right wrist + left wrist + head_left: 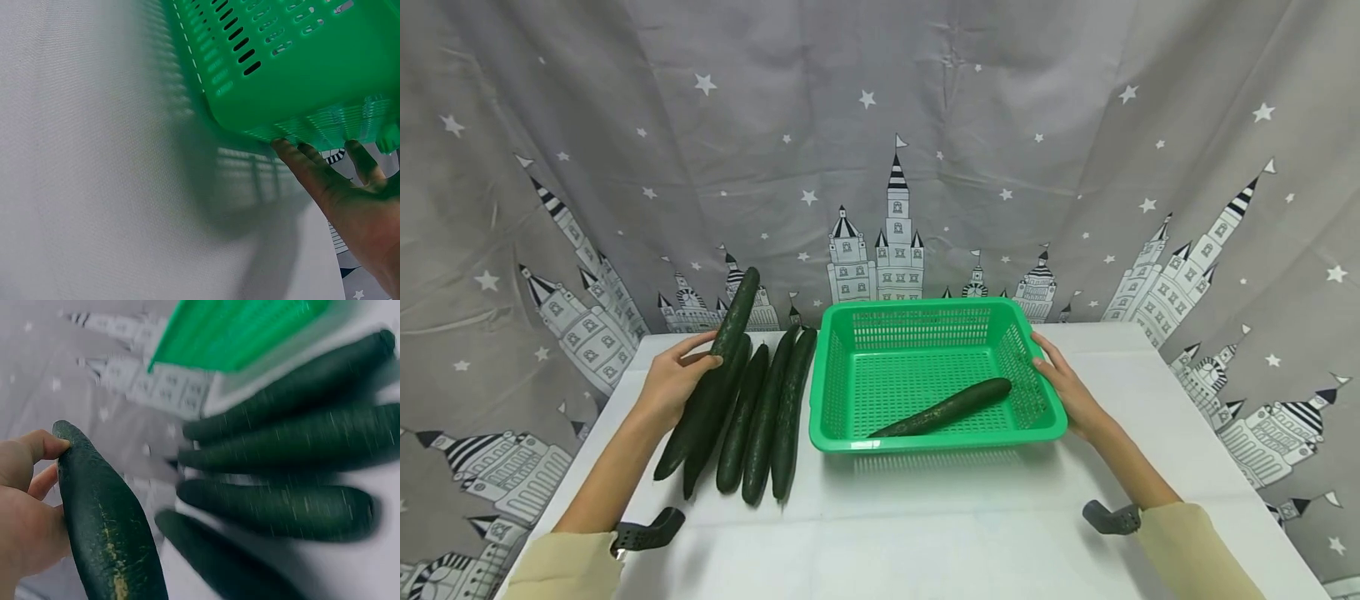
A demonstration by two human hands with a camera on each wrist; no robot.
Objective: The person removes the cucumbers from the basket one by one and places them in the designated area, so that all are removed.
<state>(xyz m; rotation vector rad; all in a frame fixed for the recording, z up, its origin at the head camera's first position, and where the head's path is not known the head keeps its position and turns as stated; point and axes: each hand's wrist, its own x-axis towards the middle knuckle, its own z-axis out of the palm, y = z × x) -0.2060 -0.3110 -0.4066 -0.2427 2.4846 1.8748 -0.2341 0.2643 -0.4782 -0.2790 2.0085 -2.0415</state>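
Observation:
My left hand (670, 382) grips a long dark green cucumber (736, 318) around its middle, thumb on one side and fingers on the other. In the left wrist view this held cucumber (109, 519) has a pale yellowish streak and is tilted above the others. Several more cucumbers (792, 408) lie side by side on the table just right of that hand, one partly hidden beneath the held one. A green plastic basket (936, 444) stands at the centre with a single cucumber (951, 408) lying slantwise inside. Extended fingers of my right hand (1071, 396) touch the basket's right side.
A white-covered table (925, 533) carries everything. Behind it hangs a grey curtain (970, 108) printed with castles and stars, close to the table's back edge. Black straps with wrist mounts (651, 532) sit on both wrists.

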